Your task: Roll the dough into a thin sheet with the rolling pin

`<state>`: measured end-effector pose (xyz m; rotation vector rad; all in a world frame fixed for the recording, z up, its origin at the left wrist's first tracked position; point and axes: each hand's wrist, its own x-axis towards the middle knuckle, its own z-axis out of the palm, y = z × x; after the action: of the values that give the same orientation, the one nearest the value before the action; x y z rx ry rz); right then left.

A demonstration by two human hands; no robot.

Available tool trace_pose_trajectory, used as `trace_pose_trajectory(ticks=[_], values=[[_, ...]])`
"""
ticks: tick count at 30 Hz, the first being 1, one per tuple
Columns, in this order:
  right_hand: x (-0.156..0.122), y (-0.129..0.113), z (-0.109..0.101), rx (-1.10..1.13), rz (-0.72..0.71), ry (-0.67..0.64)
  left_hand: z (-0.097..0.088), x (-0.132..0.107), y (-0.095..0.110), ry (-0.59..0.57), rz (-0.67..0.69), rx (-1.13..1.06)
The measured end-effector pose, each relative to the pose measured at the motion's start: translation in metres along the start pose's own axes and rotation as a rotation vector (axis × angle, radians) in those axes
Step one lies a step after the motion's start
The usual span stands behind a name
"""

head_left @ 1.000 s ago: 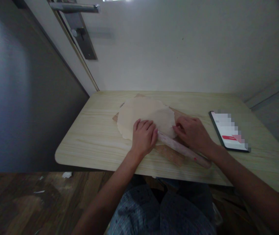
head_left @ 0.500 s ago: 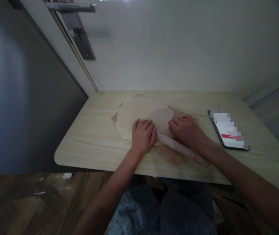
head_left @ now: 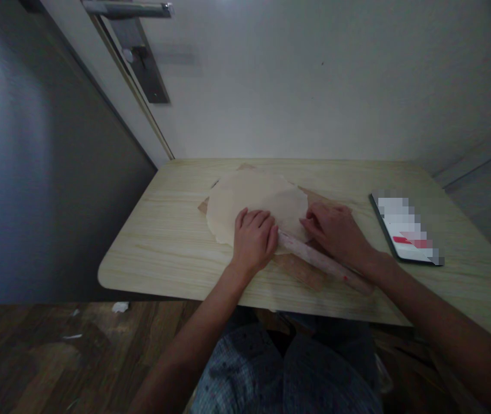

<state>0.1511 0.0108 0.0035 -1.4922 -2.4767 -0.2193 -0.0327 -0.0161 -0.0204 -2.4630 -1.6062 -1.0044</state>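
Observation:
A thin, round, pale dough sheet [head_left: 254,187] lies spread over a brown board whose corners stick out from under it. My left hand [head_left: 254,236] rests on the near part of the dough, its fingers curled over the upper-left end of a rolling pin [head_left: 325,261]. The floury pin slants from there toward the table's near edge and passes beside my right wrist. My right hand [head_left: 329,227] is closed, thumb and fingertips at the dough's right edge. The exact contact of its fingertips is hard to make out.
The light wooden table [head_left: 150,241] bears a phone [head_left: 405,230] with a lit screen on the right. A white door with a metal handle [head_left: 129,8] rises behind the table. Paper scraps [head_left: 120,307] lie on the wooden floor at lower left.
My right hand has turned slightly and its knuckles have lifted a little at the dough's edge. My left hand and the rolling pin stay nearly in place; the view has shifted slightly.

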Motion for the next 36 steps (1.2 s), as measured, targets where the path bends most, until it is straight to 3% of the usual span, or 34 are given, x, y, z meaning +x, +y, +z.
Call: trace_pose_trajectory(ticks=[8, 14, 17, 21, 28, 31, 36], values=[[0.01, -0.007, -0.009, -0.352, -0.214, -0.091, 0.0, 0.0, 0.0, 0.006, 0.001, 0.0], [0.014, -0.01, -0.015, -0.435, -0.315, -0.111, 0.0, 0.0, 0.0, -0.004, -0.001, -0.005], [0.014, -0.01, -0.013, -0.423, -0.29, -0.102, 0.0, 0.0, 0.0, 0.002, -0.002, -0.002], [0.009, -0.009, -0.007, -0.369, -0.157, -0.067, 0.0, 0.001, 0.0, 0.008, -0.003, -0.001], [0.007, 0.001, -0.004, -0.081, 0.073, -0.05, -0.001, 0.001, 0.0, -0.012, -0.011, -0.007], [0.011, 0.003, -0.008, -0.097, 0.055, -0.064, -0.001, 0.001, 0.0, -0.011, -0.008, -0.008], [0.017, -0.001, -0.008, -0.245, -0.157, -0.088, -0.001, 0.001, 0.0, -0.015, -0.001, -0.006]])
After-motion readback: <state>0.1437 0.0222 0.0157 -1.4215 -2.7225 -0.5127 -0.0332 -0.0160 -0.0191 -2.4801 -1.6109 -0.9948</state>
